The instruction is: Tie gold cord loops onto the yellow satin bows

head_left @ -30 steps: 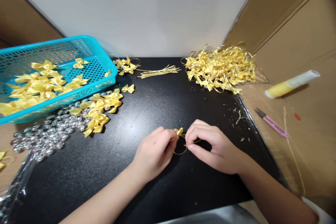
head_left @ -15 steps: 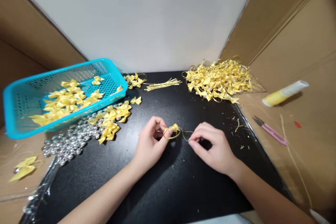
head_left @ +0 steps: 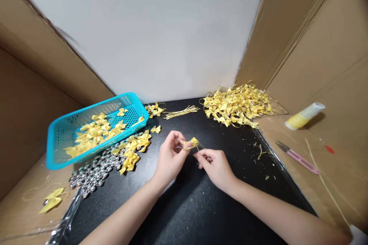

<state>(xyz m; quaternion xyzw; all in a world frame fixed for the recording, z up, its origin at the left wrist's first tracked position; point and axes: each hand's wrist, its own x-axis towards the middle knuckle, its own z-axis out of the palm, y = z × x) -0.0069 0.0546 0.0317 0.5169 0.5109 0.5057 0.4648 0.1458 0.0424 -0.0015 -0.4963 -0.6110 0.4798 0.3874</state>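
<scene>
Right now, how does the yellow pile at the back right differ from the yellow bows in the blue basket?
The back-right pile lies loose on the black mat; the basket bows sit inside the blue basket. The pile's pieces show thin gold loops sticking out; the basket bows look plain. The pile is denser and heaped; the basket bows are spread thinner. Both are yellow ribbon bows.

I see a satiny yellow ribbon bow (head_left: 193, 142) on thin gold wire pinched over a matt black mat (head_left: 186, 206) with a faint sheen, beside shiny silver metallic beads (head_left: 92, 170), a perforated turquoise plastic basket (head_left: 57, 149), rough brown cardboard walls (head_left: 316, 46) and a smooth white backdrop (head_left: 161, 34).
</scene>
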